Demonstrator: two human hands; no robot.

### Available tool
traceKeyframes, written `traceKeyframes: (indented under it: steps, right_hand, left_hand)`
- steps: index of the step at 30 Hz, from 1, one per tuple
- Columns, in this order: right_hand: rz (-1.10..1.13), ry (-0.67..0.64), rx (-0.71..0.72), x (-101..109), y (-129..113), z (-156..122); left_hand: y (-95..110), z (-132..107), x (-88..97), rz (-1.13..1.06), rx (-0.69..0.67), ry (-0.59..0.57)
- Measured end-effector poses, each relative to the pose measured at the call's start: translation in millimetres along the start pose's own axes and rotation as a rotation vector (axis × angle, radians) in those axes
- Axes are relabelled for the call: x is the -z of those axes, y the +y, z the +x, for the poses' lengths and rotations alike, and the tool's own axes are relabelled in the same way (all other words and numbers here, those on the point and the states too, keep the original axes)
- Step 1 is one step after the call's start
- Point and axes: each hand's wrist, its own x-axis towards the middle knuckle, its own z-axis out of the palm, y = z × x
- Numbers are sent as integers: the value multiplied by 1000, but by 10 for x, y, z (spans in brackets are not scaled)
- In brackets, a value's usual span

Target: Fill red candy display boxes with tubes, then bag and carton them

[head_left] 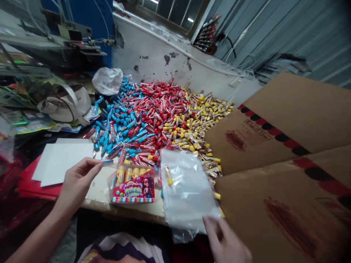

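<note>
A wide heap of wrapped bubble gum tubes covers the table, with blue ones [115, 126] at the left, red ones [153, 117] in the middle and yellow ones [201, 117] at the right. My left hand [78, 182] pinches a slim blue-wrapped tube [107, 160] at the heap's near edge. My right hand [226, 239] grips the lower edge of a clear plastic bag [189, 191], which lies partly over the table edge. One yellow-capped tube [168, 174] shows inside the bag. Between my hands lies an open-topped Bubble Gum display pack [133, 184] holding yellow-capped tubes.
White paper sheets [63, 162] lie on red folders [37, 184] left of the heap. Large cardboard box flaps [276, 124] rise on the right. A white bag [65, 104] and crumpled plastic bag [107, 80] sit beyond, near a machine [74, 44] and stained wall [161, 47].
</note>
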Motion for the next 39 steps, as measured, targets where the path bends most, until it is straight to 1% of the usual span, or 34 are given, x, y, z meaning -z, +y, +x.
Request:
traceKeyframes:
  steps: [3,4,5,6,7,9,10,11,12,13,14,15,16,17,18,19,20,21,23,27,29,32,35,37,39]
  right_hand:
    - [158,-66,583,-349,-621,422]
    - [176,-103,735,-466,-823,545]
    - [159,-142,830,-573,-990,646]
    - [146,-176,879,-667,-1109,724]
    - [123,-199,905,-745,-1178,783]
    - [103,-232,914,-843,-1189,865]
    - [114,-250,913,-864,-1160,899]
    - [136,-272,914,-869,-1125,933]
    - [162,-296,915,-863,-1097,969]
    - [186,-316,915,-851,-1083,1005]
    - [201,-334,913,-837,-1084,1040]
    - [210,-352,912,-824,-1098,1071]
    - [215,-369,910,-815,-1121,1096]
    - [221,-386,906,-808,-1147,1113]
    - [228,-402,901,-805,-1172,1121]
    - [232,-413,899,-802,-1194,1121]
    - [230,-417,897,-800,-1210,1114]
    - [226,-414,894,-799,-1219,1104]
    - [221,-405,895,-794,-1221,1081]
    - [237,-373,881,-773,-1177,1049]
    - [256,-348,882,-766,-1133,1000]
    - [279,-327,924,-811,-1036,783]
    - [276,-285,951,-956,-923,389]
    - [267,-210,909,-1079,-861,110]
    - [265,-116,845,-1183,-821,-118]
  left_hand:
    - [-12,0,-23,21,-27,13]
    - [-20,6,-28,29,-32,21]
    - [-28,13,-31,39,-35,35]
    - [-33,18,-32,53,-38,50]
    - [-34,14,-32,72,-41,62]
    - [-17,-42,-35,147,-62,88]
    - [4,-103,-42,206,-99,132]
    - [31,-185,-56,275,-162,196]
    - [63,-285,-79,353,-260,256]
    - [96,-392,-109,434,-381,278]
    - [125,-498,-146,518,-508,238]
    - [146,-589,-188,602,-616,123]
    - [154,-656,-231,687,-689,-54]
    - [147,-694,-273,773,-721,-252]
    - [125,-700,-310,856,-715,-427]
    - [92,-678,-340,933,-684,-555]
    - [52,-633,-364,996,-647,-636]
    - [12,-574,-380,1040,-606,-681]
    - [-49,-447,-401,1068,-531,-721]
    - [-63,-285,-433,1027,-432,-800]
    - [-59,-256,-454,1012,-393,-808]
    - [-103,-250,-494,978,-379,-736]
    - [-183,-280,-538,924,-396,-618]
    - [-217,-311,-561,894,-382,-565]
    - [-226,-337,-573,876,-367,-542]
